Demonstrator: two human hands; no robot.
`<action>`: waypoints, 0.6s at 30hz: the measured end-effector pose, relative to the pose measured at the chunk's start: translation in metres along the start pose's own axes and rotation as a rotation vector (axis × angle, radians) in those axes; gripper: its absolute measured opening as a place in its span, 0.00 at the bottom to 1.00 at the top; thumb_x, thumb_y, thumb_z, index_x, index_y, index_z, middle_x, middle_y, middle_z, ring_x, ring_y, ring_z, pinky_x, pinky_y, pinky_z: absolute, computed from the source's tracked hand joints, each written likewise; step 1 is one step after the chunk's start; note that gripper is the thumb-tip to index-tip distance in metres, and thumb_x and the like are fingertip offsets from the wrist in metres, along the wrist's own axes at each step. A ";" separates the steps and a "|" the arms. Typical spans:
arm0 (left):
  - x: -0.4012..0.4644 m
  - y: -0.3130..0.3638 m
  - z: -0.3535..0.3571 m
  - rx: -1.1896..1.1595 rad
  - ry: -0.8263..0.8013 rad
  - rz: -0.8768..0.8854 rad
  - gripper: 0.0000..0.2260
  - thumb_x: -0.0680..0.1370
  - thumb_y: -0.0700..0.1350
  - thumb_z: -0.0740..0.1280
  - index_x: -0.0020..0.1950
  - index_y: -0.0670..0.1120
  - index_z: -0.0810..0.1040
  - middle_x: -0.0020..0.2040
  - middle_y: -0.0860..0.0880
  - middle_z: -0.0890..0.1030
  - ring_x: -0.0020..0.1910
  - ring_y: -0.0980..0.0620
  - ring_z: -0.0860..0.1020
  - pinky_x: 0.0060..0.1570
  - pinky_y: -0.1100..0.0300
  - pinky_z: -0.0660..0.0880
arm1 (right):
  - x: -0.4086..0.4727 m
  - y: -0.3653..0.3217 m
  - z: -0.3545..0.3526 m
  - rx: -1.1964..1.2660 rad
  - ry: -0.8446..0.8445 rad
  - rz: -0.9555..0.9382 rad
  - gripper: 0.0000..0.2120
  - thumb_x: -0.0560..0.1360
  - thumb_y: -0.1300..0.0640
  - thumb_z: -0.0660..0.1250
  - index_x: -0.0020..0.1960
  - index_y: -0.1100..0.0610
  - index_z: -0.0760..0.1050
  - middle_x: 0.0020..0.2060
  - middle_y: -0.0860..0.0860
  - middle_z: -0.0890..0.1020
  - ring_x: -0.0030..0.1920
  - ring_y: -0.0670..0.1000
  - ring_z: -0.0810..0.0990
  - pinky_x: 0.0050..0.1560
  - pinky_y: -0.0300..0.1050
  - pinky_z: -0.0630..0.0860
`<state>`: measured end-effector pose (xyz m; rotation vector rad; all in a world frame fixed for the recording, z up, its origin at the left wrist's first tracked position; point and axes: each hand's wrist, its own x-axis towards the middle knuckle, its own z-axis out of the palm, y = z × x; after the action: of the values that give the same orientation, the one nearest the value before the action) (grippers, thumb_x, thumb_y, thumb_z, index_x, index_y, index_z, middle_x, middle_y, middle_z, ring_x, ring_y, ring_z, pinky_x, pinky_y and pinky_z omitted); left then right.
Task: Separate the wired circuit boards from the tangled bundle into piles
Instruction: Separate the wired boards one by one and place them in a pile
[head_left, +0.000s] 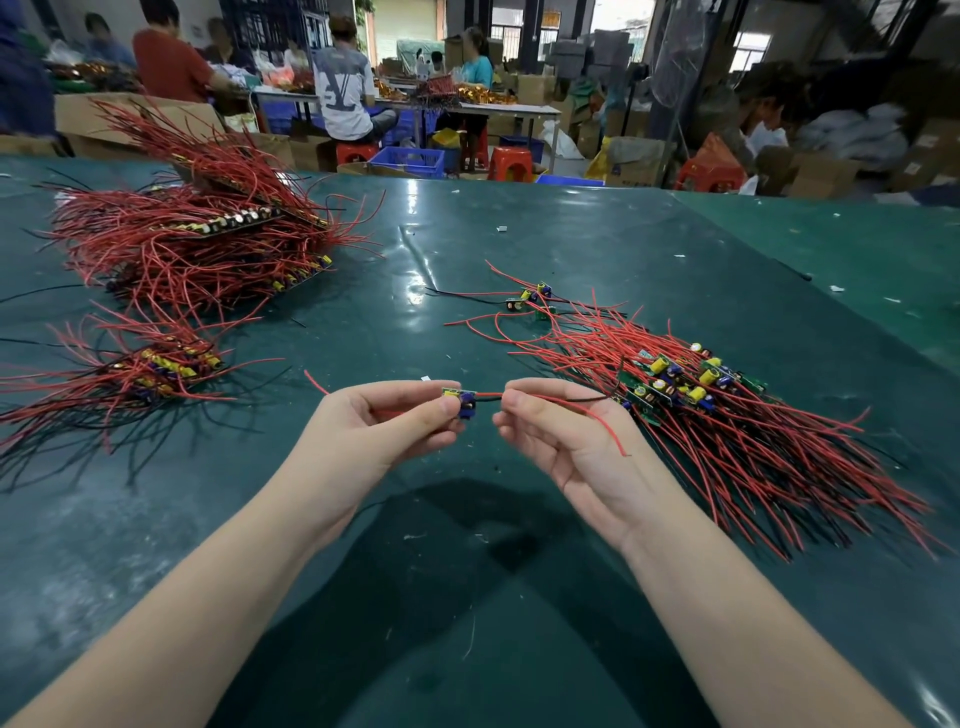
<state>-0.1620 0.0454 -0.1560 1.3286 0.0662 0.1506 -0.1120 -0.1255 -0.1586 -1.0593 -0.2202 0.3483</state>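
One board held over the worktop
Left hand pinches the light, fragile board; right hand pinches its limp wires.

Factory floor: workers, wired boards
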 end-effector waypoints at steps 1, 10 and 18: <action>0.000 0.000 0.001 -0.003 0.002 -0.003 0.14 0.62 0.46 0.74 0.45 0.43 0.86 0.46 0.42 0.85 0.45 0.51 0.84 0.43 0.66 0.79 | 0.000 0.000 0.000 0.007 0.000 -0.002 0.06 0.62 0.62 0.74 0.39 0.60 0.84 0.36 0.56 0.84 0.37 0.52 0.84 0.40 0.38 0.80; 0.003 0.000 -0.003 -0.054 0.015 0.023 0.14 0.62 0.47 0.75 0.44 0.43 0.86 0.47 0.42 0.85 0.46 0.51 0.84 0.45 0.67 0.78 | 0.000 -0.006 -0.003 0.045 -0.102 0.107 0.06 0.65 0.62 0.72 0.41 0.62 0.85 0.39 0.57 0.85 0.40 0.51 0.85 0.41 0.37 0.80; 0.006 -0.004 -0.008 -0.112 0.093 0.016 0.11 0.66 0.42 0.72 0.46 0.40 0.84 0.46 0.43 0.86 0.44 0.51 0.84 0.43 0.68 0.78 | 0.002 -0.008 -0.004 0.109 0.013 0.094 0.06 0.65 0.62 0.71 0.40 0.60 0.85 0.38 0.55 0.85 0.37 0.47 0.84 0.38 0.35 0.79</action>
<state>-0.1564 0.0530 -0.1612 1.2101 0.1238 0.2267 -0.1069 -0.1319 -0.1533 -0.9658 -0.1388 0.4335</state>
